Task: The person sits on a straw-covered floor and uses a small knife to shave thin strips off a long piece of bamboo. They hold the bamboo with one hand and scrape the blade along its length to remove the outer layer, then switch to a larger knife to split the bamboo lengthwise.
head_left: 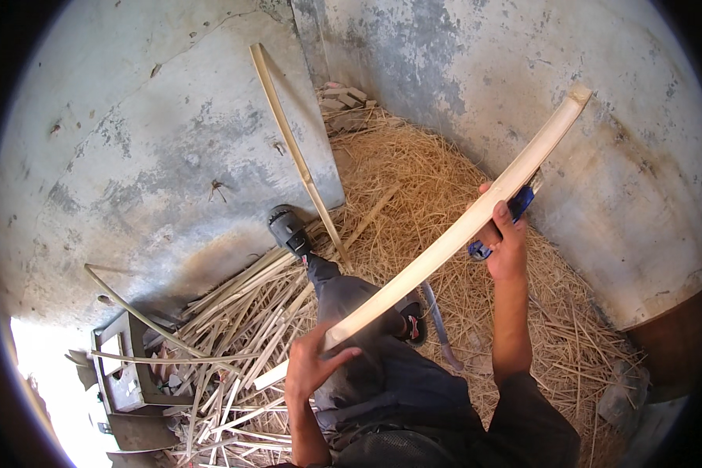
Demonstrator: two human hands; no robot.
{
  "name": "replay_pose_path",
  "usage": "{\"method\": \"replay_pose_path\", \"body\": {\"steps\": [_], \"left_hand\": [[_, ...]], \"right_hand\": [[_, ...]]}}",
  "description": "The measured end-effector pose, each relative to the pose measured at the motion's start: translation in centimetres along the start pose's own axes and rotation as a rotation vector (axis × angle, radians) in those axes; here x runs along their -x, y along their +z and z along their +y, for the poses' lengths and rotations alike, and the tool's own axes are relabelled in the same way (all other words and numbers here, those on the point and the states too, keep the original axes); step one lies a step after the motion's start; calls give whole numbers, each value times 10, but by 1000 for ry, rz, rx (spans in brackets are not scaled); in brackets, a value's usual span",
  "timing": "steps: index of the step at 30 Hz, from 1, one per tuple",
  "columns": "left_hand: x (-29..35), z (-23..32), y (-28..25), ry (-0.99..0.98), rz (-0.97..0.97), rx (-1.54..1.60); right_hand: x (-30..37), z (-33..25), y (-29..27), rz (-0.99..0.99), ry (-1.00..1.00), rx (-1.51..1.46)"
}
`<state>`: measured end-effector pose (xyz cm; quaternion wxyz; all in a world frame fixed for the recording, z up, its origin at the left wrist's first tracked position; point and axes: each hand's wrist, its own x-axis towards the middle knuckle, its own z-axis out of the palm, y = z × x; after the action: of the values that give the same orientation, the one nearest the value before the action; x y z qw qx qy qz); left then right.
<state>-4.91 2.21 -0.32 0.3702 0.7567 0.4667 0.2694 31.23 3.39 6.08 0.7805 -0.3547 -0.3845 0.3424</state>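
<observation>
A long pale split bamboo strip (452,234) slants from lower left to upper right across the view. My left hand (312,366) grips its lower end above my lap. My right hand (505,238) is higher up along the strip, its fingers closed on a blue-handled tool (515,210) pressed against the strip's underside. My legs in dark trousers stretch out beneath, one black shoe (288,228) pointing at the wall.
A heap of thin bamboo slivers (234,327) lies at my left beside a grey metal box (121,366). One bamboo stick (288,140) leans on the concrete wall. Straw (413,179) covers the floor in the corner. A blue-grey rod (441,327) lies by my right foot.
</observation>
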Motion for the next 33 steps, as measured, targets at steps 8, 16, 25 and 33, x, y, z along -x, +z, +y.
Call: {"method": "replay_pose_path", "body": {"steps": [8,16,25,33], "left_hand": [[-8,19,5,21,111,159],[-11,56,22,-90,14,505],[-18,80,27,-38,-13,692],[-19,88,30,8,71,571]], "right_hand": [[9,7,14,188,-145,58],[70,25,19,-295,-401,694],[86,10,45,-547,-582,938],[90,10,50,-568,-605,1040]]}}
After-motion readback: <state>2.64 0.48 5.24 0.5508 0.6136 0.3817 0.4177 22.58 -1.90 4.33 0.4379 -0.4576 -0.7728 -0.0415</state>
